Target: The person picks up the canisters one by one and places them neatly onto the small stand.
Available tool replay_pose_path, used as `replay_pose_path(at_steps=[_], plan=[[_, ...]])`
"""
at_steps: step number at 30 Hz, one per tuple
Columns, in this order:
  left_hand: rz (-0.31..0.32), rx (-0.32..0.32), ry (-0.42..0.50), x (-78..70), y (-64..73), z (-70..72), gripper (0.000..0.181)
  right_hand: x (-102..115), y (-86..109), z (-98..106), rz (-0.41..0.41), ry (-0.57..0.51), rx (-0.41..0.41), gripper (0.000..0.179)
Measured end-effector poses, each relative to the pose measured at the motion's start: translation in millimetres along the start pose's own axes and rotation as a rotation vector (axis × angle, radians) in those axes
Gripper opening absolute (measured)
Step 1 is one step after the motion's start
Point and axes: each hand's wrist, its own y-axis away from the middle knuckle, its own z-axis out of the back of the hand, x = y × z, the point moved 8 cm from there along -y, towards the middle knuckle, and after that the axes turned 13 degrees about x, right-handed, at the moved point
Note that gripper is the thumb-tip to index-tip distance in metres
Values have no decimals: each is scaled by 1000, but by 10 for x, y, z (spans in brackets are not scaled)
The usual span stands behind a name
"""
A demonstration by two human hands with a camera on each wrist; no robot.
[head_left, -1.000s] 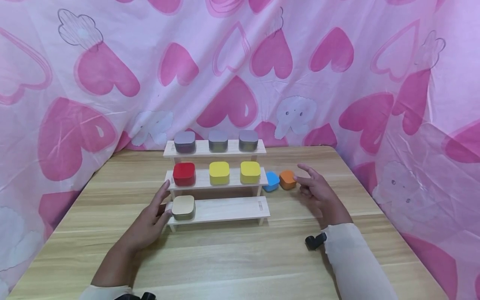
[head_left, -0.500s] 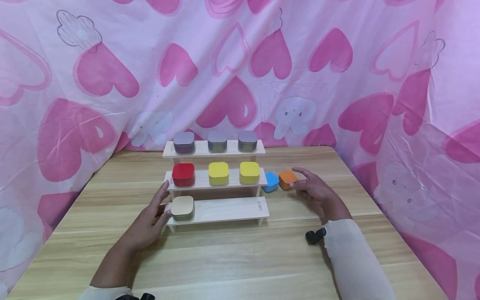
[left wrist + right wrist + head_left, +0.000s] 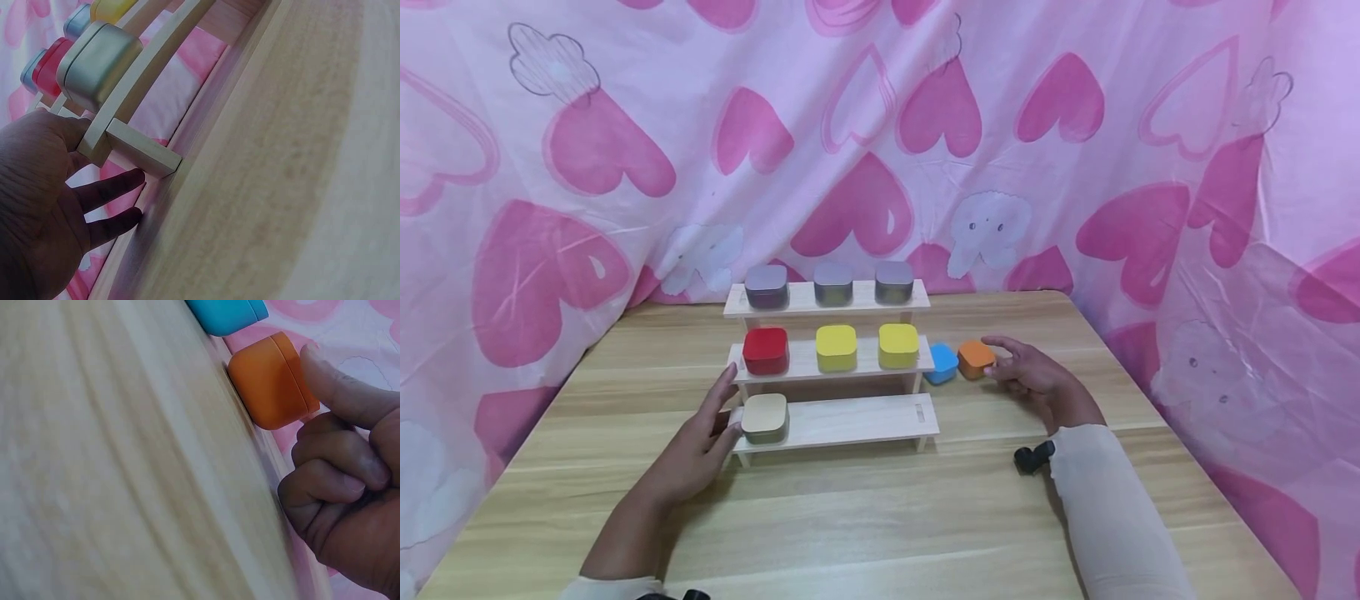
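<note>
My left hand (image 3: 694, 446) rests at the left end of a stepped wooden rack (image 3: 857, 421). Its thumb is at the lowest shelf, beside a beige tin (image 3: 765, 418), and its index finger points up toward the middle shelf. In the left wrist view, two straight fingers (image 3: 112, 190) spread beneath the shelf end. On the right, my right hand (image 3: 1037, 382) has thumb and index finger around the right side of an orange tin (image 3: 976, 359) on the table. The right wrist view shows the thumb at the lid and other fingers curled in; the index fingertip is hidden.
A blue tin (image 3: 942, 363) stands between rack and orange tin. The middle shelf bears a red tin (image 3: 766, 351) and two yellow tins (image 3: 837, 347). Grey-lidded tins (image 3: 833, 285) line the top shelf. A pink heart-patterned cloth (image 3: 850, 125) hangs behind the wooden table (image 3: 865, 525).
My right hand has moved slightly left, its index finger and thumb coming in around the orange tin. The left hand and the tins have stayed in place.
</note>
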Motion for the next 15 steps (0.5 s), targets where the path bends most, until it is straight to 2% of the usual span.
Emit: replay_pose_path(at_steps=[8,15], plan=[[9,1,1,56,-12,0,99,-16,-64,-28,-11,-20,32,81],[14,2,7,58,-6,-7,99,-26,-92,-21,-64,-10,48,85]])
